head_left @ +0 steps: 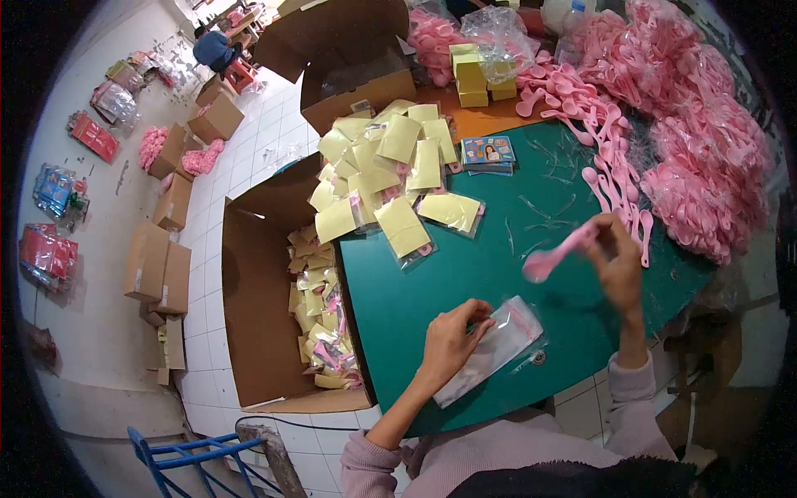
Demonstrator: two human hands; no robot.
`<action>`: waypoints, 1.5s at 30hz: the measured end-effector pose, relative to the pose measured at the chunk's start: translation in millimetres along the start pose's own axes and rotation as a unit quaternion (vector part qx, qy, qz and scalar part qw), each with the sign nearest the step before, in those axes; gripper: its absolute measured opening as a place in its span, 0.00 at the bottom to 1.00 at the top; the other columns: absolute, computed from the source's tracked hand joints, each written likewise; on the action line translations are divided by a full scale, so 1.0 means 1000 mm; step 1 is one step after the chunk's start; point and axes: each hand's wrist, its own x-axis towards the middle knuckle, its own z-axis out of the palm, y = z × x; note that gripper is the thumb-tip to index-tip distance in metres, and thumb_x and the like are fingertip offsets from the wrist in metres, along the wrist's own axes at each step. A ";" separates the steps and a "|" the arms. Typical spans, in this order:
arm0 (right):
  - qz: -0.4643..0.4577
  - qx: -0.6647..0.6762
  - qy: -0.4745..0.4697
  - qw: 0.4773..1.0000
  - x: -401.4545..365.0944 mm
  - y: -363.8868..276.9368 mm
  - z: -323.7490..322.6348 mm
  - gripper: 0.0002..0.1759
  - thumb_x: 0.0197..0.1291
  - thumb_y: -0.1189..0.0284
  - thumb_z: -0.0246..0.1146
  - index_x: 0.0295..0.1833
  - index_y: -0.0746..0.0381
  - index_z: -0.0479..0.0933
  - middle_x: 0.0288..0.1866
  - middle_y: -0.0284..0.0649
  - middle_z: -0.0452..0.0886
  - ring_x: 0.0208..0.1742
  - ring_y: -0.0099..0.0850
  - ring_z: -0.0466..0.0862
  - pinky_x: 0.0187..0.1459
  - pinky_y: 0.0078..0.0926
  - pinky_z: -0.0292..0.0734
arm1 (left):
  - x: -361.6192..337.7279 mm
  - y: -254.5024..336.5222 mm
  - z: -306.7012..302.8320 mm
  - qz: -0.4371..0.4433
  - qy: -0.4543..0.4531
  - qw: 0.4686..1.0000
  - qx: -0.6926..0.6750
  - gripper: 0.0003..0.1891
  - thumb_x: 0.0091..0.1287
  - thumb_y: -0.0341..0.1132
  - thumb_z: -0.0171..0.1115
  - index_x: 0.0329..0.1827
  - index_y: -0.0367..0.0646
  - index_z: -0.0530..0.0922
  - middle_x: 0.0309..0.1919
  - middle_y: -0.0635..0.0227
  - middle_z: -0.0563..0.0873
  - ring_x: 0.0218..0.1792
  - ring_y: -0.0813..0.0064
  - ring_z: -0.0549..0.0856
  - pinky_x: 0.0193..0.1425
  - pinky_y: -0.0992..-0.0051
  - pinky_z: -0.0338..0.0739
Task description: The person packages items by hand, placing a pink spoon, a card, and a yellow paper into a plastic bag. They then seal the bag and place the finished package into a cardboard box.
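Note:
My right hand (616, 261) is raised over the green table and grips a pink plastic spoon (544, 263) by its handle, bowl pointing left; the hand is slightly blurred. My left hand (452, 339) rests on a clear plastic bag (498, 339), its fingers pinched together at the bag's left edge. The bag appears to lie on more bags of the same kind. More loose pink spoons (612, 166) spread across the table's far right side, beyond my right hand.
Packed bags with yellow cards (401, 231) are heaped at the table's far left, beside an open carton (257, 332) of similar packs. Printed cards (488, 150) lie behind. Bagged spoons (697, 149) pile up at right. A person (213, 50) sits far off.

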 end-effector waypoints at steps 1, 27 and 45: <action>0.055 0.064 -0.036 0.996 -0.010 -0.011 0.010 0.09 0.55 0.76 0.60 0.41 0.65 0.72 0.29 0.39 0.78 0.32 0.24 0.80 0.34 0.21 0.74 | -0.001 -0.001 0.000 0.001 -0.001 1.000 0.000 0.09 0.56 0.29 0.62 0.37 0.38 0.74 0.32 0.60 0.83 0.33 0.68 0.84 0.36 0.75 0.78; 0.065 0.134 -0.170 0.974 -0.026 -0.034 0.055 0.13 0.54 0.77 0.62 0.41 0.66 0.66 0.33 0.39 0.78 0.36 0.24 0.81 0.39 0.22 0.77 | -0.008 0.008 -0.029 -0.089 -0.097 0.919 -0.371 0.17 0.64 0.30 0.55 0.56 0.36 0.69 0.40 0.63 0.82 0.41 0.80 0.79 0.47 0.80 0.73; -0.054 0.333 -0.445 0.829 0.114 0.032 0.008 0.06 0.53 0.75 0.58 0.30 0.65 0.79 0.30 0.43 0.79 0.37 0.33 0.80 0.40 0.30 0.74 | -0.017 0.008 -0.044 0.026 -0.010 0.931 -0.363 0.18 0.69 0.41 0.47 0.50 0.36 0.76 0.45 0.58 0.81 0.43 0.74 0.80 0.49 0.73 0.75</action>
